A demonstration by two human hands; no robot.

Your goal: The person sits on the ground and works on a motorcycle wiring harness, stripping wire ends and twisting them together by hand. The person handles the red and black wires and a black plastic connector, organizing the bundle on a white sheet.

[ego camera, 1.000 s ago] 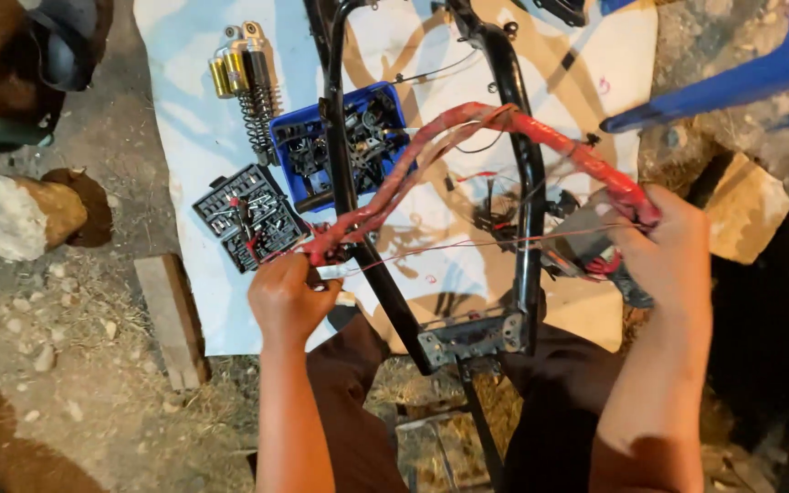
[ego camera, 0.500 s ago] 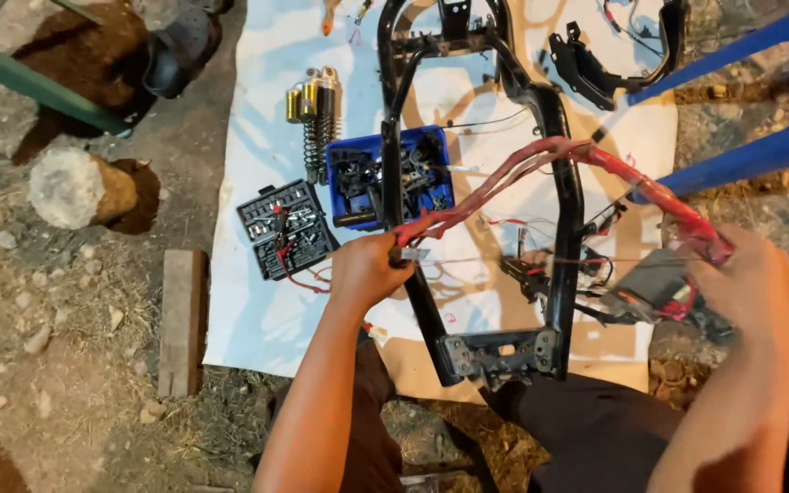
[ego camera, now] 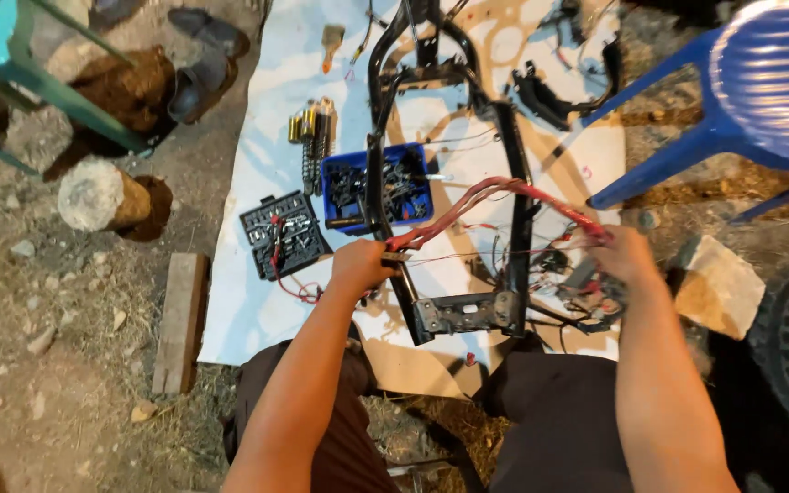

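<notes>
A bundle of red wires [ego camera: 495, 194] arches over a black metal frame [ego camera: 515, 173] lying on a white sheet [ego camera: 257, 137]. My left hand [ego camera: 361, 267] grips one end of the bundle beside the frame's left tube. My right hand [ego camera: 625, 256] holds the other end at the right, above a tangle of wires and connectors [ego camera: 586, 297]. A flat bracket plate [ego camera: 468, 313] closes the frame's near end between my hands.
A blue bin of parts [ego camera: 404, 187], a black socket set [ego camera: 282, 233] and a shock absorber [ego camera: 314, 137] lie on the sheet. A blue plastic chair [ego camera: 732, 100] stands right, a teal chair [ego camera: 20, 73] left. A wood block [ego camera: 180, 319], a log stump [ego camera: 102, 194], a stone [ego camera: 719, 285] and sandals [ego camera: 198, 55] surround them.
The view has drifted, so everything sits further right and lower. My hands have moved apart along the red wire bundle, the left one shifting nearer the frame's left tube.
</notes>
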